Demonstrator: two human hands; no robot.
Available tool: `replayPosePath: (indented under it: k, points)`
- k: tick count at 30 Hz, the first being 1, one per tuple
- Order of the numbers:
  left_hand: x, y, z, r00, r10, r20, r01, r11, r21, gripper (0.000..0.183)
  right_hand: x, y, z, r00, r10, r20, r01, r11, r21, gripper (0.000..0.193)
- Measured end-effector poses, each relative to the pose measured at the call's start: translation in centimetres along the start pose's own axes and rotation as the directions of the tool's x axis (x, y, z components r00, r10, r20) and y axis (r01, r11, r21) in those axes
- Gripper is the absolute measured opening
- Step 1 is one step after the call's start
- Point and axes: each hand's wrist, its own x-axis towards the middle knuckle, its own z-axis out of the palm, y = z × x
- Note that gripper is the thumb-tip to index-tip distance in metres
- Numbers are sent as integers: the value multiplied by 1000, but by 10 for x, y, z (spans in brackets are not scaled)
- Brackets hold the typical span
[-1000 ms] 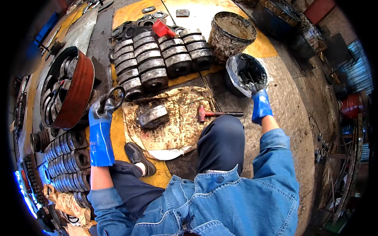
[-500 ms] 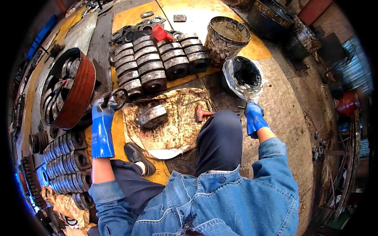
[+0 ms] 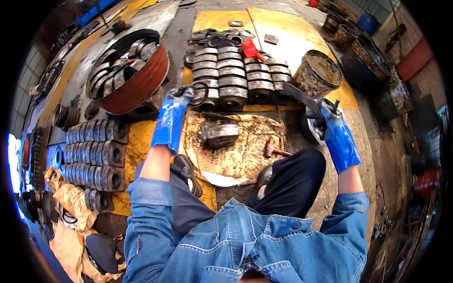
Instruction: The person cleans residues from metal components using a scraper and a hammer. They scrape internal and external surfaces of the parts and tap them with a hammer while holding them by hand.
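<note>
My left hand [image 3: 180,95], in a blue rubber glove, is closed around a thin black ring [image 3: 202,93] just left of the rows of metal rollers [image 3: 232,78]. In my gloved right hand [image 3: 329,111] is a dark, flat-bladed scraper [image 3: 302,96], its blade pointing up and to the left. Below this hand stands a bucket with a pale plastic liner [image 3: 313,126], largely hidden by the glove. Between my feet and the rows, a single thick metal roller [image 3: 222,135] lies on a stained sheet [image 3: 212,162]. A red-headed hammer [image 3: 270,148] rests at the sheet's right side.
A red-brown drum [image 3: 141,87] full of metal rings stands at left. More dark rollers [image 3: 94,153] are stacked below it, near brown paper [image 3: 71,200]. A grimy bucket [image 3: 318,73] stands beyond my right hand. A red scoop [image 3: 251,50] lies on the rows.
My right hand has come up from the lined bucket, and the scraper's blade now shows above it. The left hand still holds the ring. The whole view has shifted.
</note>
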Motion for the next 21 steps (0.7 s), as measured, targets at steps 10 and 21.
replayPosePath:
  k: [10,21]
  points:
    - [-9,28,11,997,-61,-52,47,971,-236,31,48,-44,171,853,28,521,-469,479,742,24]
    - [0,-31,22,992,124,-25,-125,990,-65,29,45,-49,174,793,88,602,-604,241,760,39]
